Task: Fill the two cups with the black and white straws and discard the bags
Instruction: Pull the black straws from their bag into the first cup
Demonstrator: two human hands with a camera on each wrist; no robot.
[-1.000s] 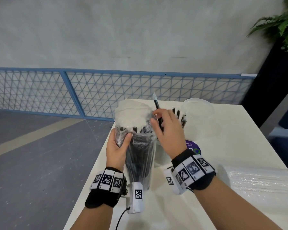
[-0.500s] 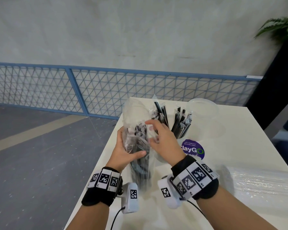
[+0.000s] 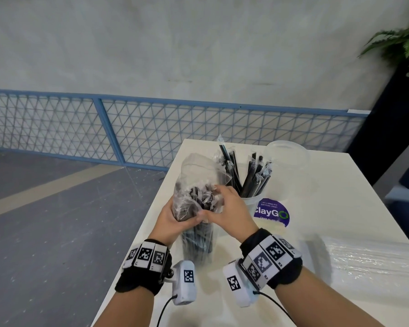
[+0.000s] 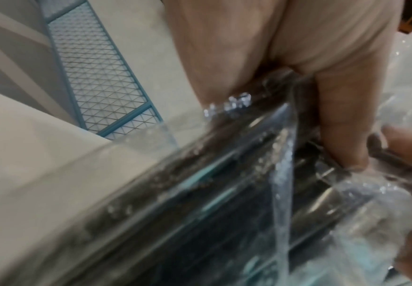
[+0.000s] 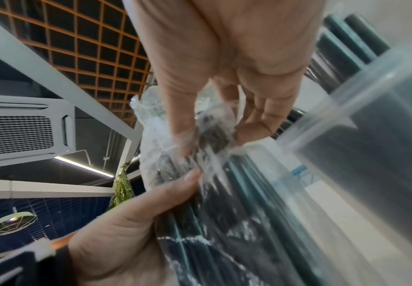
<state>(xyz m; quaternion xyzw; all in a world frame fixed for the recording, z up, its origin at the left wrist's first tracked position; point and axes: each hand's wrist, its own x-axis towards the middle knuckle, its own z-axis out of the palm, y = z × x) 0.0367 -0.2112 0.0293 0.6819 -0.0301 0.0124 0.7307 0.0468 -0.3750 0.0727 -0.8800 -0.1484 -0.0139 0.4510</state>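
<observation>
Right hand is back down at the bag of black straws now; a second ago I had it up by the cup, fingers around a wrapped straw, and that straw now stands with the others in the near cup, so I read this as one more handful delivered and me reaching in for the next. Closest to me, my left hand wraps the bag about its middle, thumb across the front and fingers curled round the far side, holding it upright with its foot on the table. The wrist view shows that thumb pressed flat into the crinkled plastic over the dark straws. Just beyond, my right hand's thumb and fingertips are drawn together, pinching a small clump of straw tops along with some film at the open mouth of the bag. Further on, the near cup holds two fans of black straws, by my eye maybe half full. Behind it stands the second cup, clear, with no straws showing. Off to my right lies a long clear bag, too glary for me to tell its contents. My guess is plenty of black straws remain, and neither bag is discarded yet.
</observation>
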